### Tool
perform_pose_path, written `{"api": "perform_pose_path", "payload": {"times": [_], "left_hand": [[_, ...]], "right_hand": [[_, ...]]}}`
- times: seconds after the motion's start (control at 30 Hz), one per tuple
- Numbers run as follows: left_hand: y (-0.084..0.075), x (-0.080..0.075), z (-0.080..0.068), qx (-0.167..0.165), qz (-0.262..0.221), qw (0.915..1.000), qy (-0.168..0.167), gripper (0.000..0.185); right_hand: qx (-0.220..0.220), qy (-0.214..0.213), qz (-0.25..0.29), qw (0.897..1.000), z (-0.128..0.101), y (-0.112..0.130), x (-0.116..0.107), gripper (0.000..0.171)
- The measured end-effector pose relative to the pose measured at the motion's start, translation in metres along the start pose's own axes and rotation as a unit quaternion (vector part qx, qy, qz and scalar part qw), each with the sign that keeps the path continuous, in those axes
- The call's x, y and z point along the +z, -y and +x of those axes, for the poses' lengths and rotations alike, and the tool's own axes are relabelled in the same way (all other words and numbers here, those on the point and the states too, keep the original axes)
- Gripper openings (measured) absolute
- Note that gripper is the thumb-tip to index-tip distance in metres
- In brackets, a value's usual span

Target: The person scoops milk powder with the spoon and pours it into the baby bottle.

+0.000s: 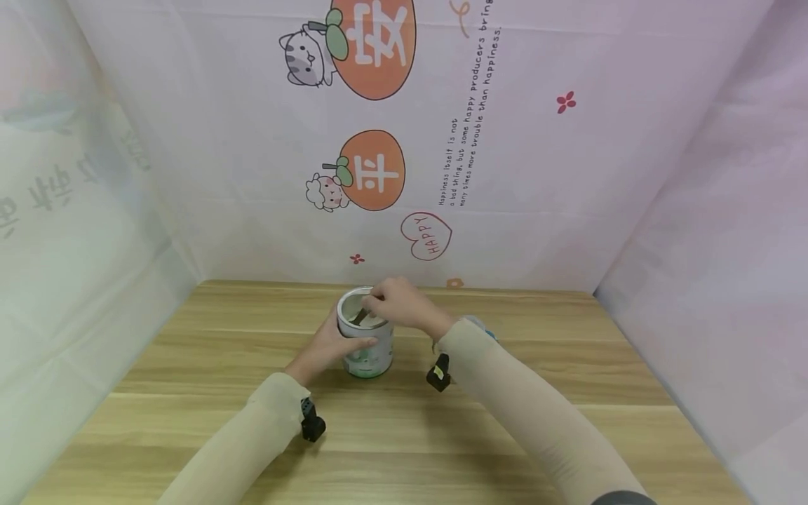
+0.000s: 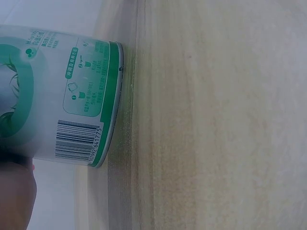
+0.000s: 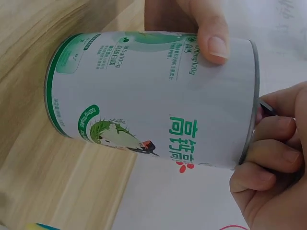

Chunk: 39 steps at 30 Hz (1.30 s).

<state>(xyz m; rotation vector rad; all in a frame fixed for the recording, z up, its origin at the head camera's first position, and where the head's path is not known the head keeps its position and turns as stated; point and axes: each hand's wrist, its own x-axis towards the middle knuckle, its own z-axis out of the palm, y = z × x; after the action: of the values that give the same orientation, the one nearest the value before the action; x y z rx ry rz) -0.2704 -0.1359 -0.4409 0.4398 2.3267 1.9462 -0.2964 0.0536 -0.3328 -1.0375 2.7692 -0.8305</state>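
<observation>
A white and green powder can (image 1: 371, 359) with a barcode and printed label stands upright on the table, its top uncovered. My left hand (image 1: 330, 344) grips the can's side, the thumb lying across the front; the right wrist view shows that thumb (image 3: 216, 44) near the rim. At the can's mouth, my right hand (image 1: 402, 306) pinches a dark brown utensil (image 1: 360, 316) that slants down into the opening. Its lower end sits inside the can, and its exact kind cannot be told. Curled right-hand fingers (image 3: 276, 153) lie against the rim in the right wrist view.
The wood-grain table (image 1: 379, 449) meets a printed white cloth backdrop (image 1: 517, 161) behind the can, with cloth at both sides. Partly hidden behind the right sleeve is a clear and blue object (image 1: 490, 335). A yellow and blue edge (image 3: 41, 226) shows in the right wrist view.
</observation>
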Motion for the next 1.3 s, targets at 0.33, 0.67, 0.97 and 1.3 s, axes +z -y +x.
{"api": "perform_pose_path", "payload": {"times": [0.33, 0.67, 0.97, 1.3], "left_hand": [[-0.001, 0.0, 0.001, -0.014, 0.017, 0.9997, -0.011, 0.103], [-0.001, 0.001, 0.001, -0.015, 0.037, 0.9989, -0.023, 0.106], [0.001, 0.0, 0.001, -0.008, 0.023, 0.9994, -0.023, 0.105], [0.004, -0.002, 0.001, -0.006, 0.02, 0.9995, -0.022, 0.106]], "right_hand": [[0.036, -0.039, 0.094, 0.994, -0.011, -0.012, -0.01, 0.035], [0.105, -0.049, 0.186, 0.976, -0.02, -0.024, -0.009, 0.041], [0.153, -0.048, 0.26, 0.952, -0.028, -0.028, -0.012, 0.04], [0.165, -0.06, 0.327, 0.929, -0.033, -0.029, -0.011, 0.038]]}}
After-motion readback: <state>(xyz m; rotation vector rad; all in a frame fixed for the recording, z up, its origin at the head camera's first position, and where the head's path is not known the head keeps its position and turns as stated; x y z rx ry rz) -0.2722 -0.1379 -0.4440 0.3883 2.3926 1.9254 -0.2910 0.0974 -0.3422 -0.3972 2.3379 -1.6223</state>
